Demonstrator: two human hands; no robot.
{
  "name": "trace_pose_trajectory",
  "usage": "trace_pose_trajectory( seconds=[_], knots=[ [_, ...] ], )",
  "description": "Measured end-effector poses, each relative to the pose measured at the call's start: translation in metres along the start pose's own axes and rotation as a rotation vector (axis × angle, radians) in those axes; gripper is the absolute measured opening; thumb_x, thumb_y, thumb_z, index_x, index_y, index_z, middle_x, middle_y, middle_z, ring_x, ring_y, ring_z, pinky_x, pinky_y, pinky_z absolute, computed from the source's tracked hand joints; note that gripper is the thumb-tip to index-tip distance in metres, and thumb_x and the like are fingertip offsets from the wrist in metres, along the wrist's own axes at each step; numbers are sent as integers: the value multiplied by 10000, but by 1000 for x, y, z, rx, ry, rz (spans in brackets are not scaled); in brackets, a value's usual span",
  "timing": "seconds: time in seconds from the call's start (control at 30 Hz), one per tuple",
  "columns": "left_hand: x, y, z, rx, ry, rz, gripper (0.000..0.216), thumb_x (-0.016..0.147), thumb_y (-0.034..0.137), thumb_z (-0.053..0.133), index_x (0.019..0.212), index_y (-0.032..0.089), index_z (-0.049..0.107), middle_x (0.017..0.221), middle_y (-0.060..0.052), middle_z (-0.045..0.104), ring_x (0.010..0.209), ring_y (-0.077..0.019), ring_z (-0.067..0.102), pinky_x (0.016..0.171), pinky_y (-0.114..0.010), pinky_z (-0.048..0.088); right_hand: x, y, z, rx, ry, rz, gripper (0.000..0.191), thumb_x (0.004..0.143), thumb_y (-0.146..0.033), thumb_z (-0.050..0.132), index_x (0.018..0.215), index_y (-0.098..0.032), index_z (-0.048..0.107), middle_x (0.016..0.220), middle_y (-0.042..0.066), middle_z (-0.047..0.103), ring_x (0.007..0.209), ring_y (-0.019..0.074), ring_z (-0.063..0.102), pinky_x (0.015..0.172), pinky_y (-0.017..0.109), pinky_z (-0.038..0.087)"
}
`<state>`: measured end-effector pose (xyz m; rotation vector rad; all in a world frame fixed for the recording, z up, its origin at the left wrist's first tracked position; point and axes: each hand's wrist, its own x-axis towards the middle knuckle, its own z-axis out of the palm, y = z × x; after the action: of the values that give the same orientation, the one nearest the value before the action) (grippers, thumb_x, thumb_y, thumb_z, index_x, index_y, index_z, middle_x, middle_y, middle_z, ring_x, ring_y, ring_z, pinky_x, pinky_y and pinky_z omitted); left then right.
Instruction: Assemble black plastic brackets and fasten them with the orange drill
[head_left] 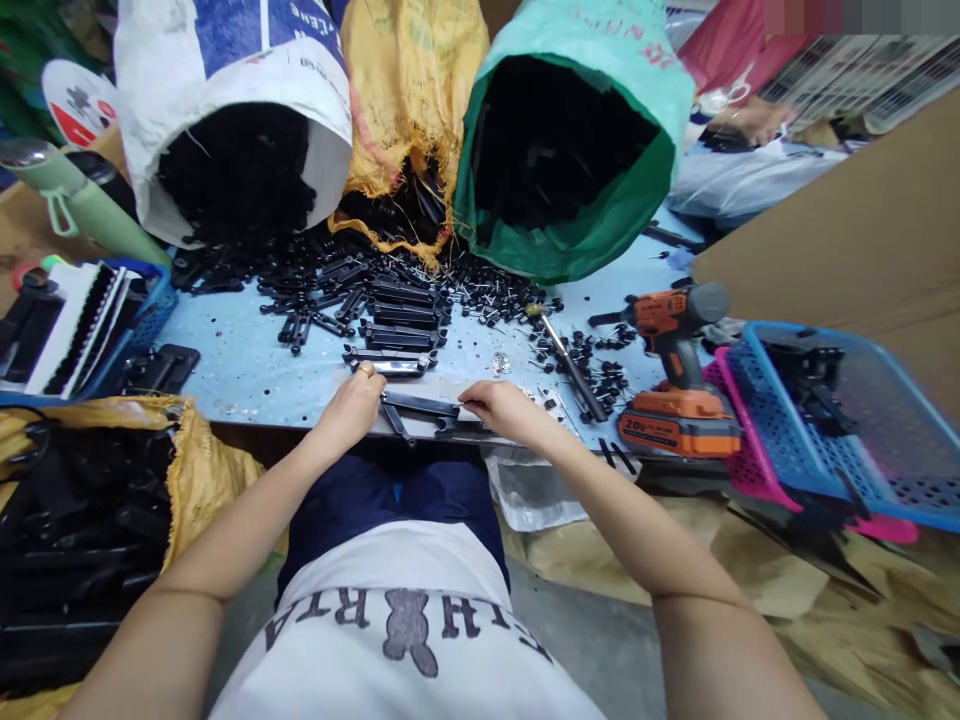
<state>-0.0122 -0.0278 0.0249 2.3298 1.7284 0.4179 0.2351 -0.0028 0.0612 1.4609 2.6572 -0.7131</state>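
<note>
A black plastic bracket (pixel 421 404) with a hinged arm lies at the table's front edge between my hands. My left hand (pixel 354 402), a ring on one finger, is closed on its left end. At its right end, my right hand (pixel 501 408) has thumb and fingers pinched together; whatever is between the fingertips is too small to make out. Just beyond, a row of similar black brackets (pixel 397 338) is lined up on the blue table (pixel 232 350). Small black-headed pins (pixel 491 290) are heaped behind the row and to its right.
Sacks stand at the back: white (pixel 330 150), yellow (pixel 412 80) and green (pixel 577 255), with black parts inside. On the right are a metal-shafted tool (pixel 574 370), an orange cordless drill (pixel 679 350) and a blue basket (pixel 795 420). A yellow sack (pixel 214 480) of black parts sits left.
</note>
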Motion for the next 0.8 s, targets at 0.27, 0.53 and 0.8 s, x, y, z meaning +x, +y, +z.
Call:
trace_pose_trajectory(
  seconds=[0.27,0.53,0.8],
  knots=[
    [1,2,-5,24,-100,118,274,826,32,348,828,146,598,930,-84,506,753,-161,547,748,-295,473,6,-19,-5,-271,-121,6,248,854,-116,449,891,-152,691,897,110,699,851,201,641,720,250,411],
    [2,-2,0,-49,-28,51,290,809,21,349,860,140,608,919,-87,508,780,-169,553,762,-297,477,12,-25,-6,-367,-145,-44,227,861,-117,449,869,-144,674,845,119,689,808,205,636,660,254,383],
    [1,6,0,58,-47,10,285,812,2,354,846,142,599,951,-103,539,769,-185,568,736,-309,473,12,-23,-3,-399,-122,-62,229,851,-102,436,852,-134,662,823,120,675,805,199,627,653,251,368]
  ],
)
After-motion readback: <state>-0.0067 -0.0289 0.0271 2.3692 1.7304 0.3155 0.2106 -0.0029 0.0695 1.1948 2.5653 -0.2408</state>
